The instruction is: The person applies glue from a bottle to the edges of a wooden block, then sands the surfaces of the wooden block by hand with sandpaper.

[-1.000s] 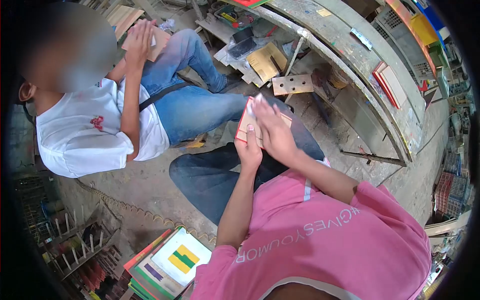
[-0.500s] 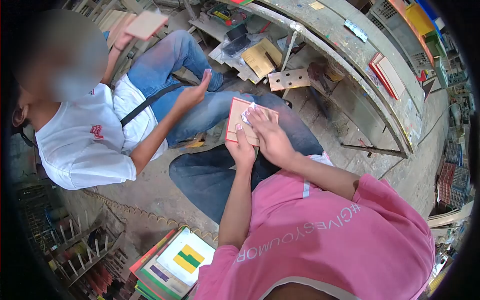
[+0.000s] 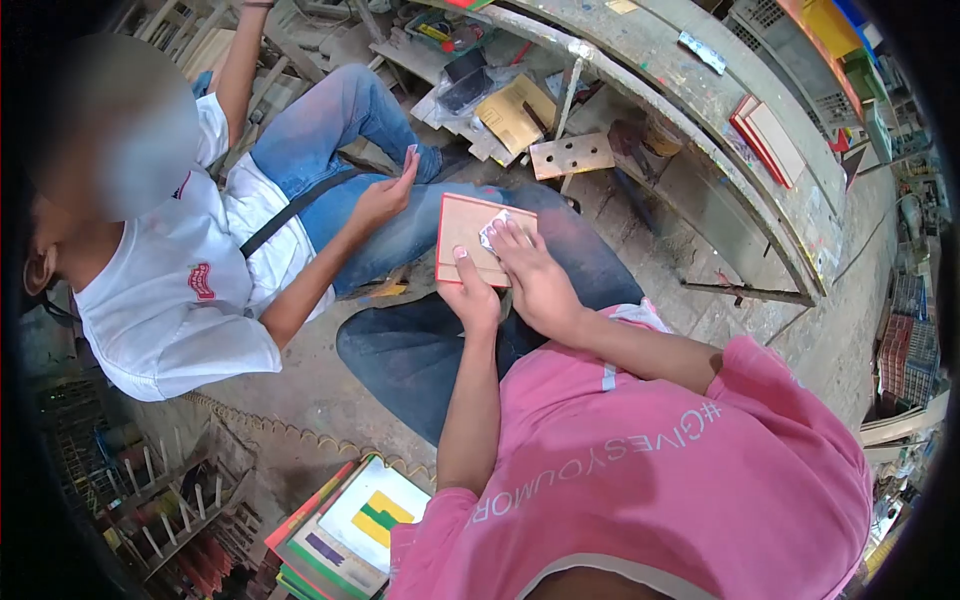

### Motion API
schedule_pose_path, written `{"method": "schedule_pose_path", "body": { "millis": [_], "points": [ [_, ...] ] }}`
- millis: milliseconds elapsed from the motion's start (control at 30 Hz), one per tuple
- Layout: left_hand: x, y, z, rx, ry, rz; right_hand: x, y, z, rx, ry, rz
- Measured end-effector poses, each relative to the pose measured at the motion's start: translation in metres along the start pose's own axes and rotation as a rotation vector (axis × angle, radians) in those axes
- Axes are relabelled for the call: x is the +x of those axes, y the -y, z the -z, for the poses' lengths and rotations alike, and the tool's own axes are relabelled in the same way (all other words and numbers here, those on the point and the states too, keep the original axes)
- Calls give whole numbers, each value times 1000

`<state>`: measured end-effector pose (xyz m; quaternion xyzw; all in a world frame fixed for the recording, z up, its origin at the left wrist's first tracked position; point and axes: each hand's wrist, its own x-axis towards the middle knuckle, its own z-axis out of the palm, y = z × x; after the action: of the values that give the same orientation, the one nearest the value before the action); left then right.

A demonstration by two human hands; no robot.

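My left hand (image 3: 474, 302) grips the near edge of a square wooden board (image 3: 462, 222) with red-painted edges, its thumb on top. The board's upper face is bare wood, with a strip along the near side. Pressed flat on that face is a small folded piece of sandpaper (image 3: 491, 232), whitish with printed marks on its back. The fingers of my right hand (image 3: 540, 283) lie over the sandpaper and hold it against the board. Both hands are above my lap.
A co-worker in a white shirt (image 3: 170, 320) sits close on the left, holding a small piece in one hand (image 3: 385, 197). A workbench (image 3: 660, 70) carries red-edged boards (image 3: 765, 140). A board with holes (image 3: 572, 157) stands below. Painted panels (image 3: 345, 525) lie stacked by my left side.
The board and both my hands have shifted slightly left in view, with the sandpaper still on the board. The co-worker's raised hand and the board in it have moved up out of view.
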<state>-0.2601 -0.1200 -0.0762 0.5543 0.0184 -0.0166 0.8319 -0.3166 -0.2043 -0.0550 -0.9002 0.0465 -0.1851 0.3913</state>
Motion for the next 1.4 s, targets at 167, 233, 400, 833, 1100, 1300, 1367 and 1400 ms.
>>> {"method": "schedule_pose_path", "body": {
  "millis": [167,233,400,833,1100,1300,1367,1400],
  "points": [
    [-7,-2,11,105,29,-45,20,-9,4,-86,-82,-93],
    [-2,-4,9,58,19,-22,2,7,3,17,-21,-34],
    [1,-5,8,13,-30,-19,27,-11,7,-82,-78,-182],
    [4,-7,15,3,-73,-34,24,-16,10,-177,-45,-79],
    [3,-14,14,-103,-77,19,32,-44,29,-359,-88,-200],
    [11,-23,16,-232,-79,11,34,-43,89,46,-286,-367],
    [11,-27,13,-288,-54,62,25,-32,96,168,-245,-515],
    [11,-25,15,-286,-56,65,20,-34,95,213,-241,-479]
  ]
}}
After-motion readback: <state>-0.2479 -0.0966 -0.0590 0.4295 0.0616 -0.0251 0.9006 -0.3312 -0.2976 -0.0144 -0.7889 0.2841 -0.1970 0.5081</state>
